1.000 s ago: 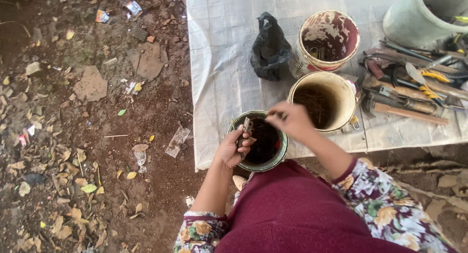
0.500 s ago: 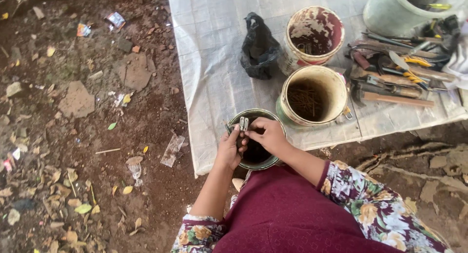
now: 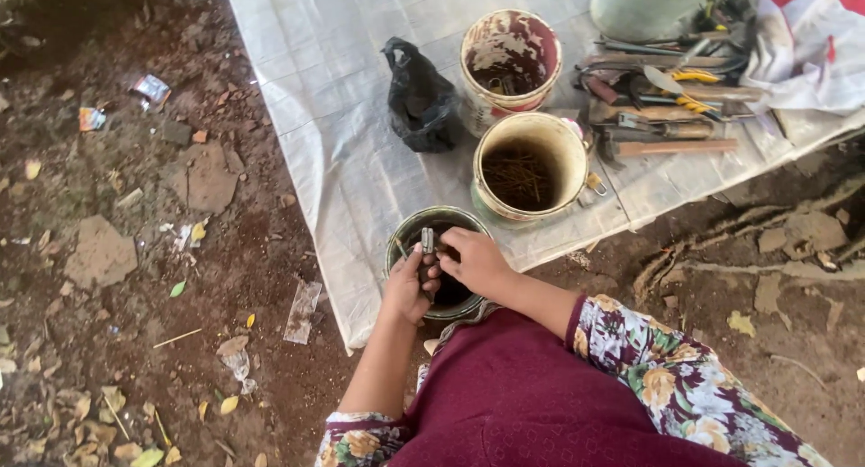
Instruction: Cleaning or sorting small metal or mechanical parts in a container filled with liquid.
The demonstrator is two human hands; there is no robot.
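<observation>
Our right hand [image 3: 478, 262] has joined the left hand [image 3: 407, 285]; both now pinch a small metal piece [image 3: 427, 241] over the dark tin [image 3: 401, 240].

1. Landmark: dark green tin [image 3: 403, 242] at the white sheet's [image 3: 315, 80] near edge, black inside.
2. Small metal piece [image 3: 427, 240] above the tin's rim: dull grey.
3. Just right-behind the tin: cream bucket [image 3: 530, 174], brown rust-toned inside.
4. Behind that: white bucket [image 3: 510, 66], red band, brown smears.
5. Left of the white bucket: black plastic bag [image 3: 419, 98].
6. Far right-behind the tin: pale green tub [image 3: 640, 8]; tools [image 3: 667, 107] brown and grey, with yellow handles.
7. Near side of the tin: maroon garment [image 3: 541, 404]; sleeves [image 3: 667, 377] floral in white, yellow, maroon, dark blue.
8. Left of the tin: brown dirt [image 3: 117, 251], yellow leaves.
</observation>
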